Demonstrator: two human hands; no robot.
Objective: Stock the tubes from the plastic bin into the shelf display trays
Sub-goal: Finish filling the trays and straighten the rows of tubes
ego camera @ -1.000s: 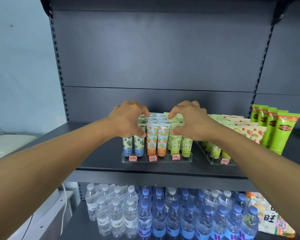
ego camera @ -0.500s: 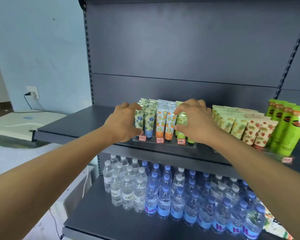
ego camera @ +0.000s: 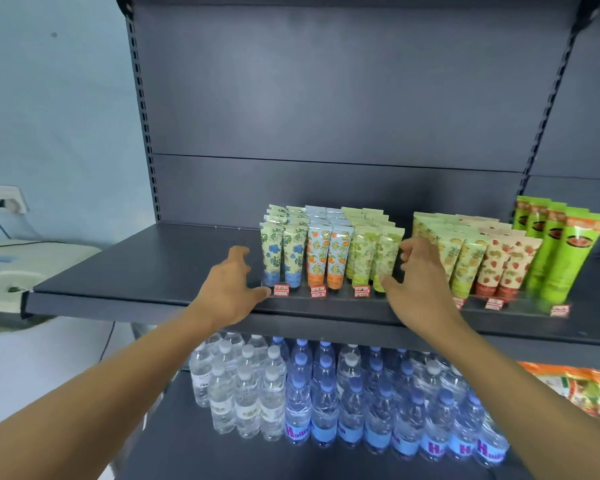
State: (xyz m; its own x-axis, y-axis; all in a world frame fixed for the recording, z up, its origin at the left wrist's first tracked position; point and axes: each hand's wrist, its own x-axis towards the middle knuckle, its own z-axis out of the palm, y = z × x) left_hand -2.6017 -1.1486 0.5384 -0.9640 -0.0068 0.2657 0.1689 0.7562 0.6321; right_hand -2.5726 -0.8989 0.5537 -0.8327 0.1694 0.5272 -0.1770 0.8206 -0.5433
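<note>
Shelf [ego camera: 146, 271] space on the left lies bare and dark, running from the wall side toward your left hand [ego camera: 231, 291]. That hand hovers at the near left corner of the clear display tray [ego camera: 326, 296], fingers [ego camera: 239, 252] loosely spread and holding nothing; the thumb tip sits just beside the tray's front edge, and you cannot tell whether it touches. In the tray the tubes [ego camera: 312, 258] stand upright in rows: blue-flowered on the left, orange in the middle, green on the right, with small red price tags [ego camera: 317, 290] along the front. Your right hand [ego camera: 416, 285] is at the tray's right side, fingers half curled near the green tubes but gripping none of them. Right of it a second tray [ego camera: 499, 306] carries pineapple and strawberry tubes [ego camera: 482, 261], and tall green tubes [ego camera: 561, 251] stand beyond. On the lower shelf, water bottles [ego camera: 326, 393] stand packed in rows.
</note>
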